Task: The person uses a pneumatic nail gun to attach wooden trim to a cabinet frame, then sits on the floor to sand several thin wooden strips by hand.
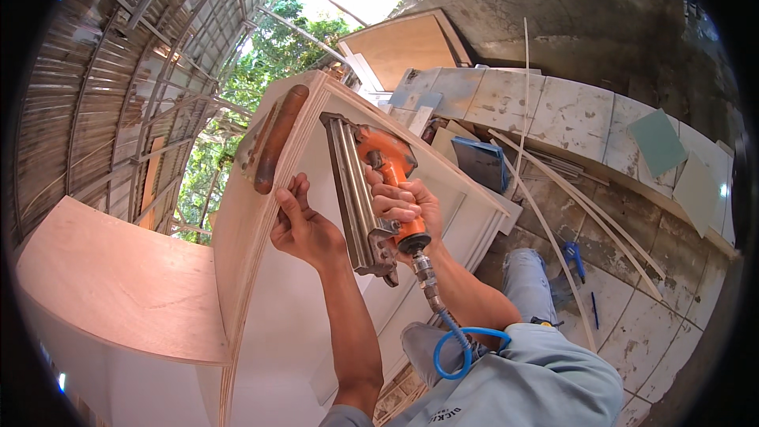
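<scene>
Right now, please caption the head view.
Right hand grips orange pneumatic nailer; left hand near layered plywood edge.

Orange and silver nail gun [357, 205], blue hose [482, 331], reddish-brown bar [281, 139], pinkish-tan plywood panel [118, 281], grey-blue shirt [530, 379]

On my feed I can't tell whether the left hand [310, 229], near centre toward eight o'clock, pinches anything. The nail gun [356, 190] hides the palm of the right hand [405, 204]. Toward five, the blue hose [484, 331] vanishes by the shirt [545, 375] (I lose it there); at seven, the lower edge crops the cabinet [273, 348].
</scene>
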A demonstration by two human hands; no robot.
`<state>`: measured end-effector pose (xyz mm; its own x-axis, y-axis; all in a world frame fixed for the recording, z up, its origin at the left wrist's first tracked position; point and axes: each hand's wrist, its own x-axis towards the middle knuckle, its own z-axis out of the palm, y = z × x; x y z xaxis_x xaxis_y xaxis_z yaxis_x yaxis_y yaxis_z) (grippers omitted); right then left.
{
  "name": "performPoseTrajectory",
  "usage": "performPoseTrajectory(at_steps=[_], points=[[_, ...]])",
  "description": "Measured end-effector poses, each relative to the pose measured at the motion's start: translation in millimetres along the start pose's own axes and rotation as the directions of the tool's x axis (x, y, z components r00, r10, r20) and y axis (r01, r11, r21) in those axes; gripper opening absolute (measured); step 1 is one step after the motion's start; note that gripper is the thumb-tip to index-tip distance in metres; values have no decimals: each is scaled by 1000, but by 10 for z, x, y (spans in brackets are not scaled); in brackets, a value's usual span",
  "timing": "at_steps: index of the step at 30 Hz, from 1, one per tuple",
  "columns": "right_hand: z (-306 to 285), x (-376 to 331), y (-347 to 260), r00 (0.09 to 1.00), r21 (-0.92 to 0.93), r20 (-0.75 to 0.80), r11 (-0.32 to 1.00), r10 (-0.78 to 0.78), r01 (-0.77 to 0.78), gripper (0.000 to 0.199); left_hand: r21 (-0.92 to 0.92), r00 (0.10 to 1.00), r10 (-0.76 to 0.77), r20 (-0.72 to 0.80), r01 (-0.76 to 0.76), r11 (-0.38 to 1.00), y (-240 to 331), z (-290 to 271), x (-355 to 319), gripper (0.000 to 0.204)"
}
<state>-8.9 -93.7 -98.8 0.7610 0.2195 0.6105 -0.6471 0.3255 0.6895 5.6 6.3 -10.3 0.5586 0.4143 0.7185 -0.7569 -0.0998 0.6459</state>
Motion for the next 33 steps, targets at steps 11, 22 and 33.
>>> performPoseTrajectory(at_steps=[11,22,33], points=[[-21,-9,-9,1000,18,8,1000,7,-7,46,12,1000,-13,-8,13,1000,-1,-6,-13,32],[-9,-1,-7,1000,6,6,1000,-3,3,44,16,1000,-4,-1,4,1000,16,-3,-19,33],[-1,-3,-18,1000,31,-8,1000,1,-1,44,15,1000,-14,-9,14,1000,17,2,-23,32]])
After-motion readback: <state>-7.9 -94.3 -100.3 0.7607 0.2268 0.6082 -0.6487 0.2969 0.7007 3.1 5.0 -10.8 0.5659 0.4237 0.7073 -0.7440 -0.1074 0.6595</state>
